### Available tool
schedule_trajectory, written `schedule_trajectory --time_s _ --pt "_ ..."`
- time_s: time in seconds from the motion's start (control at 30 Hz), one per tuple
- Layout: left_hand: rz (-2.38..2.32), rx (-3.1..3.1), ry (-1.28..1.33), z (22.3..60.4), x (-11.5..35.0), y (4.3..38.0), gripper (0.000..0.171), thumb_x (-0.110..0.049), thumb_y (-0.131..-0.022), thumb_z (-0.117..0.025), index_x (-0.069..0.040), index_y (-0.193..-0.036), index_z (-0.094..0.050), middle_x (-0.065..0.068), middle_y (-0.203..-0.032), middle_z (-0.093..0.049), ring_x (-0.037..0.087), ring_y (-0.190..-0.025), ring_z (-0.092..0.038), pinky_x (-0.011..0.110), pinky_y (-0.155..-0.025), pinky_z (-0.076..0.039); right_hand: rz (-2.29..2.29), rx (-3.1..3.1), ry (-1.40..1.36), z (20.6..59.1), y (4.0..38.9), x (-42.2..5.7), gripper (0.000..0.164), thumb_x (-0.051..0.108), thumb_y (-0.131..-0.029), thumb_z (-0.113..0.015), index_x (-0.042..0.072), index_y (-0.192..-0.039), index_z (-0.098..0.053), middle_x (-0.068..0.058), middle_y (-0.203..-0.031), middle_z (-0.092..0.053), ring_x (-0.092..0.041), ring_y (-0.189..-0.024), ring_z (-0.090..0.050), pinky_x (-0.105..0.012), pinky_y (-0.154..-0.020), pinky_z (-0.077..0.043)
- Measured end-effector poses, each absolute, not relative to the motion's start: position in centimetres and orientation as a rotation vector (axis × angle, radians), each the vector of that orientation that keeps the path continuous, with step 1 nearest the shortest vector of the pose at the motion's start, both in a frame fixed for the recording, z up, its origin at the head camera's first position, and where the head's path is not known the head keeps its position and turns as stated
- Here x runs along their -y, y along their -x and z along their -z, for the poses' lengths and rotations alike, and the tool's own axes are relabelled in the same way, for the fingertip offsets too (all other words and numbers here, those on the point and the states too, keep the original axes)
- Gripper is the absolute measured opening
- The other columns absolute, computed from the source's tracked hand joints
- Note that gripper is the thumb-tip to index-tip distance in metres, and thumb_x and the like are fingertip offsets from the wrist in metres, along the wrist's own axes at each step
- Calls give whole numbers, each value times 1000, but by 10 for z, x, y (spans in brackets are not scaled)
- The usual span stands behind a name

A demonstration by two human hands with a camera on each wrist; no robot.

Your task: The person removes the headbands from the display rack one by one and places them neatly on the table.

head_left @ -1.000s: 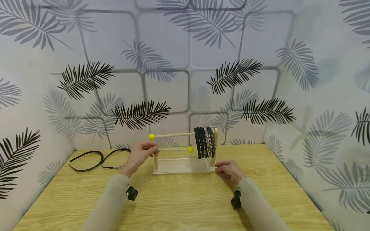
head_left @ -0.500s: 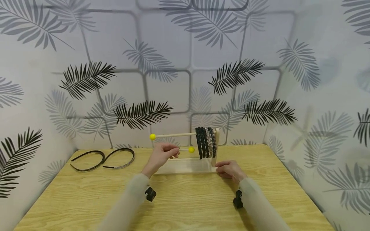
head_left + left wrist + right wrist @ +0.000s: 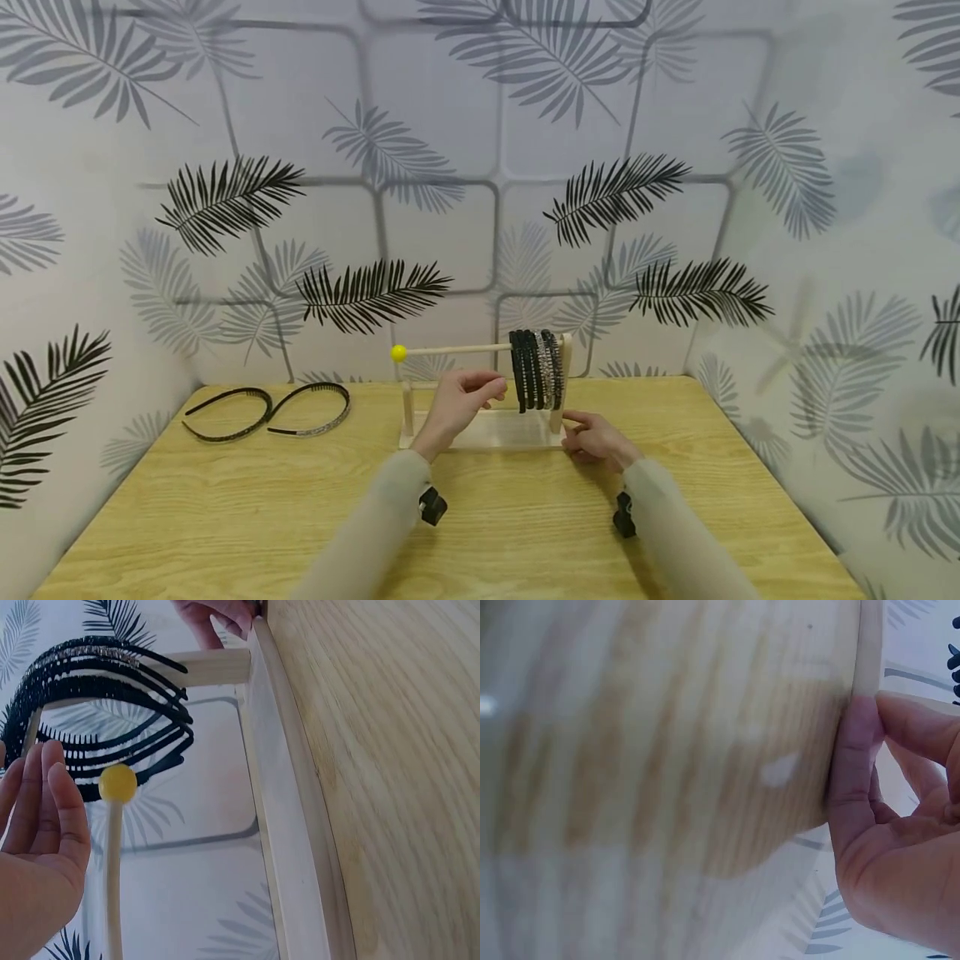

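Observation:
A wooden headband stand (image 3: 517, 432) has two rods, each tipped with a yellow ball. Several black headbands (image 3: 534, 371), some beaded or glittery, hang over its upper rod (image 3: 457, 349) by the right post. My left hand (image 3: 459, 408) is in front of the lower rod, its fingers near the headbands and holding nothing. In the left wrist view those fingers are extended beside the lower yellow ball (image 3: 118, 783), which the hand hides from the head view. My right hand (image 3: 597, 442) holds the right end of the stand's base between thumb and finger.
Two more headbands, a black one (image 3: 228, 437) and one with a glittery part (image 3: 322, 429), lie on the left of the wood-grain table (image 3: 225, 517). A leaf-patterned wall covering (image 3: 435, 233) stands close behind and at both sides.
My left hand has moved right along the lower rod, from the left post to its ball end beside the headbands. The right hand has stayed at the base, its index finger now straighter.

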State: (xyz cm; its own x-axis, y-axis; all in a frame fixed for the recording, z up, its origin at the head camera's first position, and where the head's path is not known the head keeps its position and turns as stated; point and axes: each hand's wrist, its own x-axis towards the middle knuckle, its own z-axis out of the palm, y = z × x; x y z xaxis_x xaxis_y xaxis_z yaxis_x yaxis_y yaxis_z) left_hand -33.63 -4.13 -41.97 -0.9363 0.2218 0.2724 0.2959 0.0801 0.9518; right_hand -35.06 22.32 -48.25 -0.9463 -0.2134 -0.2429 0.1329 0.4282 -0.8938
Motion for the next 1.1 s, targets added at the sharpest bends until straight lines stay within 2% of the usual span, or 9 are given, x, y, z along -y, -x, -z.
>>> schedule_trajectory --time_s 0.2,0.37,0.43,0.57,0.67,0.77,0.93,1.1 --pt "2079 2228 539 417 30 337 33 -27 -93 -70 -8 -119 -71 12 -107 -74 35 -101 -67 54 -88 -53 1458 -2378 128 480 353 -225 64 2 -96 -57 -1 -153 -28 -22 -115 -61 -15 -74 -58 -28 -61 -50" --pt "2088 2215 533 415 22 337 38 -28 -91 -72 -8 -122 -69 14 -115 -71 30 -100 -68 51 -90 -53 1455 -2382 124 480 356 -225 65 5 -94 -63 1 -152 -33 -15 -102 -63 -15 -70 -56 -28 -59 -49" --pt "2083 2226 520 415 20 337 41 -29 -90 -73 -8 -124 -68 13 -119 -70 28 -100 -68 49 -91 -53 1463 -2390 111 481 357 -225 65 6 -93 -66 2 -151 -36 -12 -97 -63 -15 -69 -57 -27 -58 -49" --pt "2080 2249 484 412 17 337 44 -32 -90 -73 -9 -127 -66 11 -123 -68 33 -102 -66 42 -90 -54 1477 -2405 85 482 359 -224 66 8 -89 -71 4 -149 -41 -8 -91 -61 -13 -68 -58 -26 -58 -51" --pt "2079 2267 469 410 17 338 43 -32 -91 -71 -10 -128 -66 10 -123 -67 34 -103 -65 35 -87 -55 1488 -2398 64 483 360 -224 67 8 -89 -72 5 -149 -41 -8 -92 -61 -14 -68 -58 -26 -58 -51" --pt "2080 2296 473 409 17 339 43 -31 -92 -70 -10 -129 -65 10 -125 -67 34 -105 -65 35 -87 -55 1471 -2413 67 485 361 -224 69 9 -89 -72 2 -149 -39 -10 -97 -61 -14 -71 -59 -26 -59 -52" --pt "2051 2335 480 407 18 340 43 -31 -94 -68 -9 -130 -64 10 -126 -66 29 -101 -66 37 -89 -54 1460 -2426 82 485 362 -226 70 7 -89 -71 -1 -149 -37 -12 -101 -62 -14 -72 -60 -27 -60 -53" --pt "2078 2271 507 404 20 341 34 -26 -95 -67 -5 -122 -68 11 -113 -72 19 -93 -67 36 -86 -55 1447 -2427 117 485 361 -230 69 5 -89 -71 -1 -149 -38 -12 -97 -63 -13 -68 -58 -27 -56 -49"
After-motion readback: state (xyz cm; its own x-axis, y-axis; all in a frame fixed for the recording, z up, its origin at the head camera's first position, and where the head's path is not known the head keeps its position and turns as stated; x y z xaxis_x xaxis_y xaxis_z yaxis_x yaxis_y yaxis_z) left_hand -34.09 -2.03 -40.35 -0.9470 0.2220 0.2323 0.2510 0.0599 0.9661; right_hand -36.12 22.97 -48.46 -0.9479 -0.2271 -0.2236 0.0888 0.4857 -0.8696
